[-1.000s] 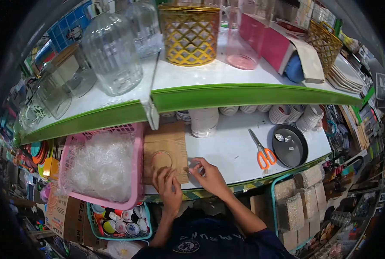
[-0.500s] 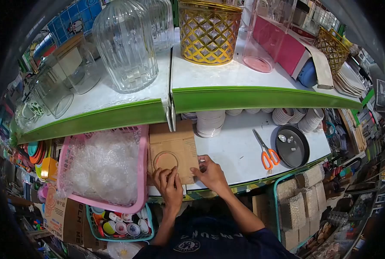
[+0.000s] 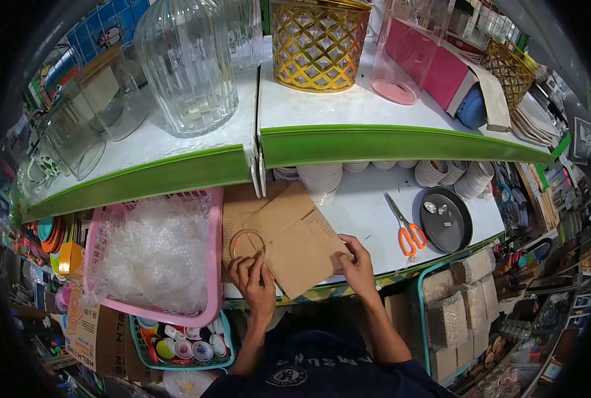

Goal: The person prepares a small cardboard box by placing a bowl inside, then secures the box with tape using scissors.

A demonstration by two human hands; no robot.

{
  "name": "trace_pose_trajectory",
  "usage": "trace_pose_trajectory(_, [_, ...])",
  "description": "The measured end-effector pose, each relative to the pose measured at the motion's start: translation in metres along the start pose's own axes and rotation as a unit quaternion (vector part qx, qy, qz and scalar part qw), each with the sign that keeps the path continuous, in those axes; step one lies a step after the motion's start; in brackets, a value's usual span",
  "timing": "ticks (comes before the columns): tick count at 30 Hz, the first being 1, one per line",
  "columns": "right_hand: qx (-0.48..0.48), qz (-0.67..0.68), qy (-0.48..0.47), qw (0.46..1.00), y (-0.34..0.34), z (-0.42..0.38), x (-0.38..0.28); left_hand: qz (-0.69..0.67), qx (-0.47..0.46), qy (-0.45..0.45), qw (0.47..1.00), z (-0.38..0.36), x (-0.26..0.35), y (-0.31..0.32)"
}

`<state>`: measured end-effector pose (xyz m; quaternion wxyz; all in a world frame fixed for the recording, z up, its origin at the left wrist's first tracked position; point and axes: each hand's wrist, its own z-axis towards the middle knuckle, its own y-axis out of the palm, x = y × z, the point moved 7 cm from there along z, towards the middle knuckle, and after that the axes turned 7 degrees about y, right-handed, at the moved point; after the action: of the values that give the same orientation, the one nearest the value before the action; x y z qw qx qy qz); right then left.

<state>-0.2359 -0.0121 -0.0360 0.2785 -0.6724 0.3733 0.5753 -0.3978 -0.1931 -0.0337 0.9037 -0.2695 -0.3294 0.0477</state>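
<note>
White lettering runs across the chest of the person's dark shirt, above a round crest, but it is too blurred to read. Red print on the cardboard box at lower left reads partly "ELH ME".

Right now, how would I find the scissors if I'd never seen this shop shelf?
Look at the white lower shelf under the green-edged one. The scissors lie flat there, between the cardboard that the right hand holds and the round dark tray. They alone have bright orange handles.
</note>
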Motion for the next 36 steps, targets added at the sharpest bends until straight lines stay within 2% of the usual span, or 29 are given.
trace_pose_trajectory(3, [0.008,-0.015,-0.041,0.999,-0.017,-0.006,-0.002,0.026,-0.007,0.016,1.0,0.002,0.002,0.0])
trace_pose_trajectory(8, [0.064,0.035,-0.042,0.996,-0.061,-0.013,-0.003,0.011,-0.009,-0.009,1.0,0.001,0.0,0.0])
trace_pose_trajectory(10, [0.13,0.048,-0.053,0.989,-0.089,-0.017,0.0,0.023,-0.016,0.007,1.0,0.004,0.003,-0.002])
trace_pose_trajectory(11, [0.131,0.048,-0.052,0.989,-0.096,-0.019,-0.001,0.035,-0.022,0.022,0.999,0.005,0.006,-0.002])
trace_pose_trajectory(13, [0.202,0.002,-0.09,0.975,-0.112,-0.028,-0.015,0.036,-0.007,0.026,0.999,0.006,0.01,-0.004])
trace_pose_trajectory(15, [0.205,-0.01,-0.119,0.971,-0.119,-0.031,-0.023,0.037,0.008,0.03,0.999,0.004,0.011,-0.006])
trace_pose_trajectory(17, [0.198,-0.031,-0.153,0.968,-0.122,-0.035,-0.034,-0.009,0.019,0.136,0.991,-0.004,0.024,-0.008])
trace_pose_trajectory(18, [0.2,-0.031,-0.152,0.967,-0.122,-0.036,-0.038,-0.01,0.017,0.137,0.99,-0.006,0.029,-0.006])
trace_pose_trajectory(20, [0.183,-0.024,-0.181,0.966,-0.117,-0.039,-0.049,-0.171,0.009,0.101,0.98,-0.01,0.042,0.001])
trace_pose_trajectory(21, [0.185,-0.023,-0.181,0.966,-0.119,-0.041,-0.05,-0.146,-0.019,0.166,0.975,-0.011,0.059,0.002])
trace_pose_trajectory(22, [0.172,-0.046,-0.186,0.966,-0.119,-0.042,-0.051,-0.148,-0.02,0.168,0.974,-0.008,0.074,0.001])
trace_pose_trajectory(24, [0.163,-0.067,-0.19,0.966,-0.119,-0.045,-0.056,-0.23,0.001,0.104,0.968,0.003,0.097,0.007])
trace_pose_trajectory(25, [0.153,-0.096,-0.222,0.958,-0.115,-0.047,-0.065,-0.255,-0.014,0.059,0.965,0.006,0.096,0.017])
trace_pose_trajectory(26, [0.144,-0.124,-0.254,0.948,-0.111,-0.049,-0.072,-0.257,-0.016,0.06,0.964,0.003,0.099,0.028])
trace_pose_trajectory(28, [0.131,-0.103,-0.285,0.944,-0.11,-0.047,-0.073,-0.43,-0.035,-0.13,0.893,-0.005,0.082,0.063])
trace_pose_trajectory(29, [0.114,-0.081,-0.316,0.939,-0.109,-0.047,-0.073,-0.485,-0.095,-0.165,0.853,-0.007,0.079,0.076])
trace_pose_trajectory(32, [0.135,-0.059,-0.345,0.927,-0.109,-0.038,-0.065,-0.45,-0.121,-0.161,0.87,-0.024,0.058,0.1])
trace_pose_trajectory(33, [0.145,-0.081,-0.325,0.931,-0.107,-0.035,-0.06,-0.452,-0.125,-0.16,0.869,-0.025,0.059,0.105])
trace_pose_trajectory(35, [0.151,-0.086,-0.315,0.933,-0.108,-0.02,-0.042,-0.439,-0.056,-0.118,0.889,-0.02,0.061,0.1])
trace_pose_trajectory(36, [0.159,-0.083,-0.317,0.931,-0.105,-0.015,-0.036,-0.44,-0.057,-0.118,0.888,-0.017,0.061,0.102])
